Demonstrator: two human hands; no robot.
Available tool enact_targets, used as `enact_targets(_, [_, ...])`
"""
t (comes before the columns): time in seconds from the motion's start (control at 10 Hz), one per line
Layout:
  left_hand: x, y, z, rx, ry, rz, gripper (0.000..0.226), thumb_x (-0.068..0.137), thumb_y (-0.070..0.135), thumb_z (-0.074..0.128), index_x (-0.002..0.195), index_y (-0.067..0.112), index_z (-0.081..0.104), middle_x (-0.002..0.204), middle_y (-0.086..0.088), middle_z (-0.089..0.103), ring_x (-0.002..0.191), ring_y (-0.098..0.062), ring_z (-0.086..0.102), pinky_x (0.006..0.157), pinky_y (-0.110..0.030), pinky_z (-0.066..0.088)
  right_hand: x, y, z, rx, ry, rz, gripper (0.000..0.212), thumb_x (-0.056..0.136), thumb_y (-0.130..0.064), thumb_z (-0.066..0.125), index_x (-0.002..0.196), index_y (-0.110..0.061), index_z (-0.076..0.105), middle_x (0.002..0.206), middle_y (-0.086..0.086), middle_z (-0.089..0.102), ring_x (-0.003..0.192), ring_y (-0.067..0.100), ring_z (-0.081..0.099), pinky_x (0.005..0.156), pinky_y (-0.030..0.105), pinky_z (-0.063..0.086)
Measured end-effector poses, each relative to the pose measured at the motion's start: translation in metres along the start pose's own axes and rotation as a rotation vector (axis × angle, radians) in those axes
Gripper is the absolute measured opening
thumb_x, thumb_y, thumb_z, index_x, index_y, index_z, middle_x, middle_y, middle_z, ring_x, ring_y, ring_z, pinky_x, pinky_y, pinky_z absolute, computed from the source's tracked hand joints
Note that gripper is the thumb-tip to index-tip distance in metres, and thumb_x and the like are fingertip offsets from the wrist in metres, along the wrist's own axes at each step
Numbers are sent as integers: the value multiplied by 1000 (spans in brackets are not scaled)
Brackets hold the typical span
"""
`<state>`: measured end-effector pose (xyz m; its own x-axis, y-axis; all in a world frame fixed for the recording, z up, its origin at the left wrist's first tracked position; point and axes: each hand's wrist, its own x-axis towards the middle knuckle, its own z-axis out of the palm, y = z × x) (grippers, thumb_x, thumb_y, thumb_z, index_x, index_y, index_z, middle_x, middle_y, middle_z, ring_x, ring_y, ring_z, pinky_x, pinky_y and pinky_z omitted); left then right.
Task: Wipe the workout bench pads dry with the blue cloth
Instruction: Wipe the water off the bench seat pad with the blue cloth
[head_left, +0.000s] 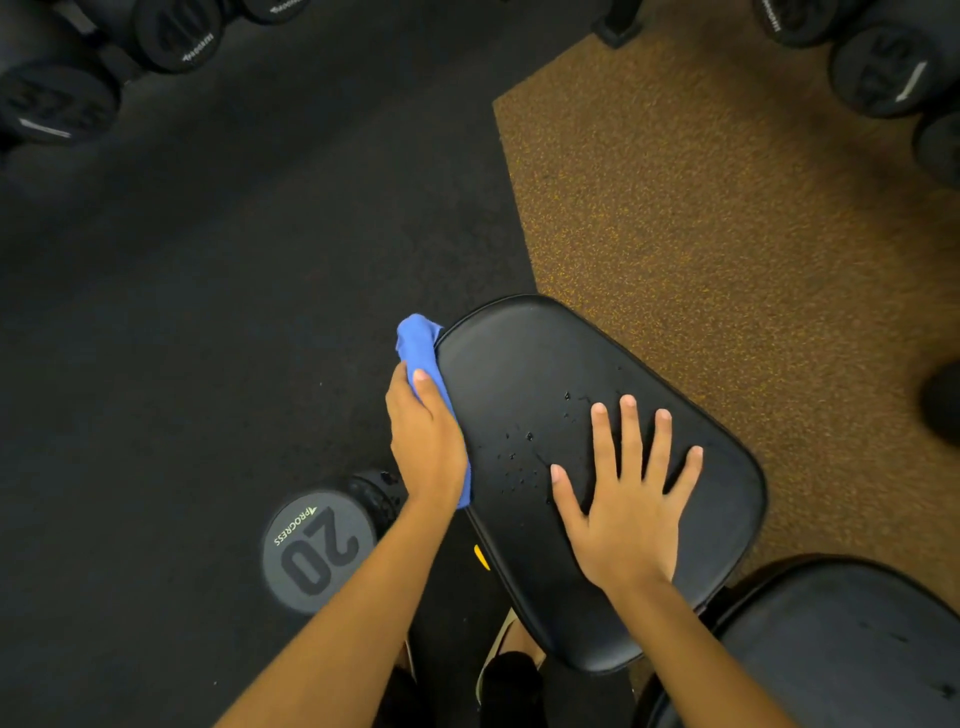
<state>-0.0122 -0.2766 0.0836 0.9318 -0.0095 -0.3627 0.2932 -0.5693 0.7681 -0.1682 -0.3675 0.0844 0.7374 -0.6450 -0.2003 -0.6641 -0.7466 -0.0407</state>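
Note:
The black bench seat pad (524, 364) fills the middle of the view, with water droplets scattered near its centre. A second black pad (841, 644) shows at the lower right, also flecked with drops. My left hand (423, 441) holds the blue cloth (415, 343) against the left edge of the seat pad, thumb over the cloth. My right hand (623, 499) lies flat on the seat pad with its fingers spread.
A grey 20 dumbbell (319, 551) lies on the dark rubber floor just left of the bench. More black dumbbells (57, 104) sit at the top left and top right (878, 67). A brown speckled floor mat (727, 208) spreads to the right. My shoe (506, 670) is under the pad.

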Motion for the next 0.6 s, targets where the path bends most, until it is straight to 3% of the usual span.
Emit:
enact_targets(0.1, [26,12,4,180,-50,176,43,101,36,24,136,21,44,135,2,50,119,-20,49,94,-33,38,0,-1,1,1,8,3,72,93,-59,23,152,-17,24,159,11,19,146,39,10,111,66,11])
enact_targets(0.3, [19,1,16,624,-30,569,55,98,34,19,142,6,36,148,-8,39,137,-38,29,103,-48,36,-1,0,0,-6,2,3,72,93,-59,23,152,-17,23,159,11,19,146,38,10,111,66,11])
enact_targets(0.4, [-16,-16,13,756,-40,709,51,101,31,21,146,10,31,152,-5,30,141,-33,21,112,-48,23,1,1,0,1,2,4,72,92,-59,24,152,-17,24,159,11,19,146,39,11,111,67,12])
enact_targets(0.6, [-15,-14,12,854,-122,870,50,103,33,15,148,14,27,154,-2,27,143,-28,18,113,-47,18,1,-1,-1,4,7,-3,72,92,-58,26,151,-17,25,159,11,19,146,39,12,111,66,11])
